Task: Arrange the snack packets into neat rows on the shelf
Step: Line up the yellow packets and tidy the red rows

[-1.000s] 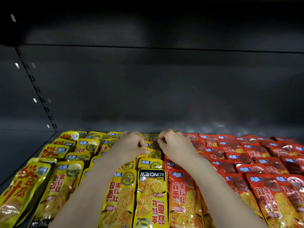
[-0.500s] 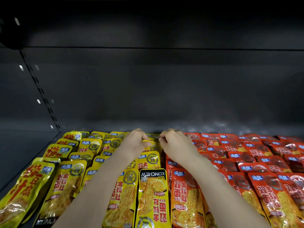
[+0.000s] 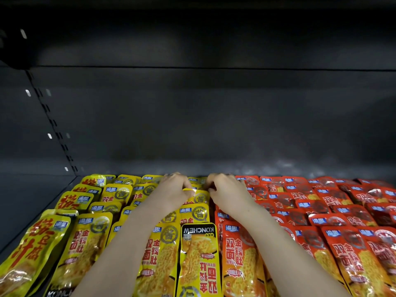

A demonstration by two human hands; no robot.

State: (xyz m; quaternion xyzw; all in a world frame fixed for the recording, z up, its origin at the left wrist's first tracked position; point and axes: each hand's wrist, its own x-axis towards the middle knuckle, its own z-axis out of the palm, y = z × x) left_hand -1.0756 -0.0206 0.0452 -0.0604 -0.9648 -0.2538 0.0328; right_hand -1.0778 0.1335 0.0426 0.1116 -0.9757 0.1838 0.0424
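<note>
Both left hand [image 3: 173, 189] and right hand [image 3: 227, 189] fingers [image 3: 186, 186] pinch yellow packet [image 3: 200, 197], lengthwise front-to-back

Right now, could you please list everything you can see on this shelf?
yellow snack packets: many, yellow, overlapping rows, left half.
red snack packets: many, red-orange, overlapping rows, right half.
reversed packet: one, yellow with black band, front, middle row.
pinched packet: one, yellow, far back, centre.
shelf: one, dark grey, under everything.
back panel: one, dark grey, behind the packets.
slotted upright: one, black, far left.
left hand: one, pinches the pinched packet.
right hand: one, grips its right edge.
</note>
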